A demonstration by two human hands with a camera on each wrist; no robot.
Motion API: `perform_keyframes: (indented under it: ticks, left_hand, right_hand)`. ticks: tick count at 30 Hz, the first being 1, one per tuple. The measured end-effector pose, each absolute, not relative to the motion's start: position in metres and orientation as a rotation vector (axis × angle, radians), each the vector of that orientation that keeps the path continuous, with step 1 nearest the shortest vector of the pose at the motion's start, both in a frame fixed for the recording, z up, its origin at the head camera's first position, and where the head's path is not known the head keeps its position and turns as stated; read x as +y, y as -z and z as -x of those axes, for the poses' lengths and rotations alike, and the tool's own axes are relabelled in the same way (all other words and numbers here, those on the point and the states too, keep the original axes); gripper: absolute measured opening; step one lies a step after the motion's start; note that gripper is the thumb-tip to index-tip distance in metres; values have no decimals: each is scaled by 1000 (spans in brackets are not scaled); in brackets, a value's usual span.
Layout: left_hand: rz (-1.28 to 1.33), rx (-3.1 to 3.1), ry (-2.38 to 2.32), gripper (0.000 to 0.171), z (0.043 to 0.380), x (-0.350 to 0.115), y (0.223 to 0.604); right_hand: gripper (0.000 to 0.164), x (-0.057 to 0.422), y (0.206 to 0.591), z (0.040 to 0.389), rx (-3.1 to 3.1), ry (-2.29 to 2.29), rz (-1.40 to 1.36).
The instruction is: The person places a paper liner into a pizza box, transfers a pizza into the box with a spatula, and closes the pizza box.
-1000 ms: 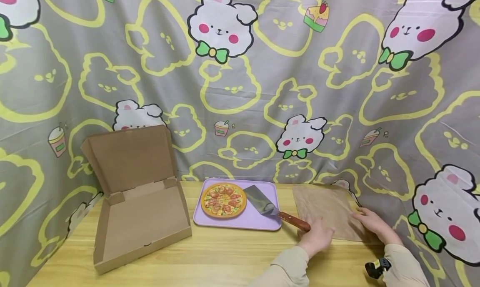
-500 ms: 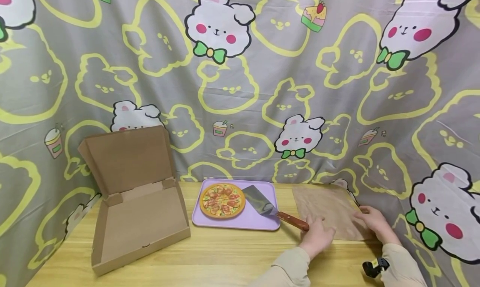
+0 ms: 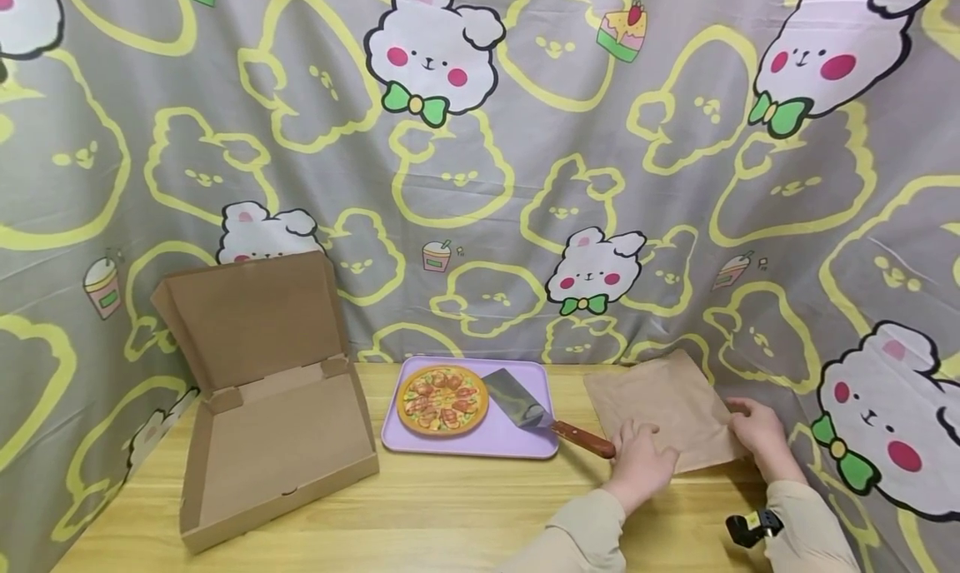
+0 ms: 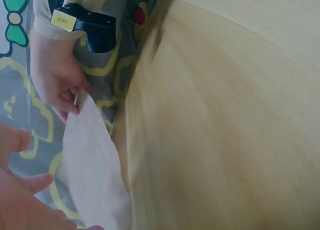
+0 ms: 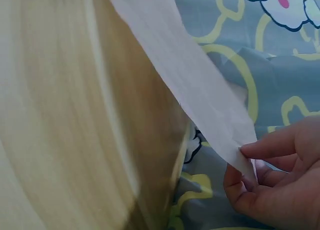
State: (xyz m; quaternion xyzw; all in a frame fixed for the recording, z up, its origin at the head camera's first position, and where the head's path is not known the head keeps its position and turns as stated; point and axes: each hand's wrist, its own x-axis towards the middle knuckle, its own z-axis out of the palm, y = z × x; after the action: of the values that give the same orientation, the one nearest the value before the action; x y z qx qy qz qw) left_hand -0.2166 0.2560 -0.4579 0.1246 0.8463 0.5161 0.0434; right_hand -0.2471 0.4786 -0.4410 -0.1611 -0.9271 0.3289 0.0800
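Observation:
My right hand (image 3: 756,430) pinches the right edge of a brown sheet of paper (image 3: 678,402); in the right wrist view the fingertips (image 5: 245,152) hold its corner between thumb and fingers. That side of the paper is raised off the table. My left hand (image 3: 643,465) is at the paper's front left edge, its fingers relaxed and spread, as the left wrist view also shows. Close by its fingers ends the wooden handle of a spatula (image 3: 517,401), whose metal blade lies on a purple tray (image 3: 480,445). A pizza (image 3: 442,401) sits on the tray's left half.
An open cardboard pizza box (image 3: 281,448) stands on the left of the wooden table (image 3: 450,515), its lid raised against the patterned curtain (image 3: 480,181). The curtain closes in the back and both sides. A black device (image 3: 752,527) is strapped to the right wrist.
My right hand has closed on the paper's right edge and raised it, so the sheet's far corner now stands higher. The left hand has shifted slightly right. The spatula, pizza and box stay put.

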Motion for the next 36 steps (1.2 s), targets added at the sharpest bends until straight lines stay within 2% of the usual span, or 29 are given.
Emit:
perform_keyframes:
  ticks: [8,27,36]
  left_hand:
    - [-423,2606,-1612,41,221,258,440]
    - [-24,2203,-2103,51,252,256,415]
    - [169,1871,-2281,70,273,256,429]
  right_hand:
    - [44,474,422,243,-2736,-1060,442]
    - [41,465,376,222,-2707,-984,321]
    - [38,462,358,210,-2683,-923,249]
